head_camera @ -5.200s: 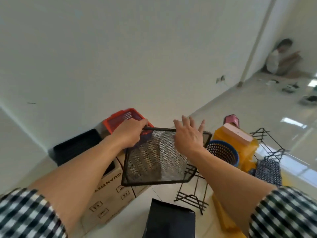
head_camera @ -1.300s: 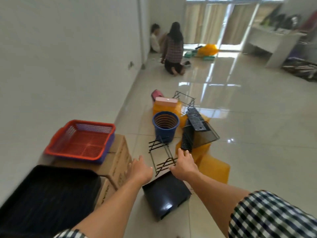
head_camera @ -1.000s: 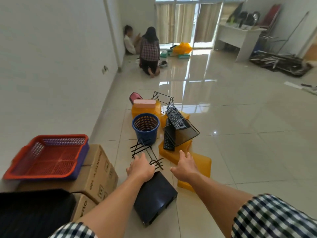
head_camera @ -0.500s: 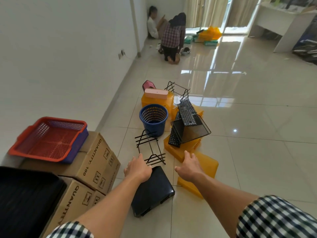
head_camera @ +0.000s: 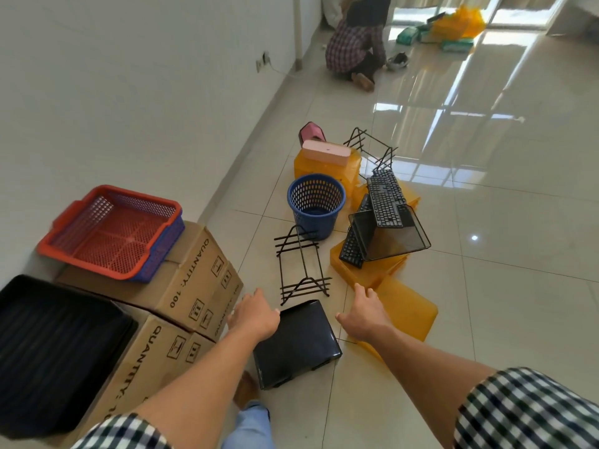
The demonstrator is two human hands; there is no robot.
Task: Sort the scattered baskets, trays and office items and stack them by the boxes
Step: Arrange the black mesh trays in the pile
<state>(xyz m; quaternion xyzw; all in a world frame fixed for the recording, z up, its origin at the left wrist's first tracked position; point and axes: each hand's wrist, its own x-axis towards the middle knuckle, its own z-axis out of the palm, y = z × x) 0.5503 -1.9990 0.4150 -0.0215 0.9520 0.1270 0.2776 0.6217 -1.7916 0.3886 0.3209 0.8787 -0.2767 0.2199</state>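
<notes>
On the cardboard boxes at the left sat a ribbed black tray and a red basket nested in a blue basket. Our left hand hovered over the glossy black tray on the floor, fingers relaxed, holding nothing, a wire rack just beyond it. Our right hand hung beside the tray, fingers straight, thumb spread, near orange trays bearing keyboards.
</notes>
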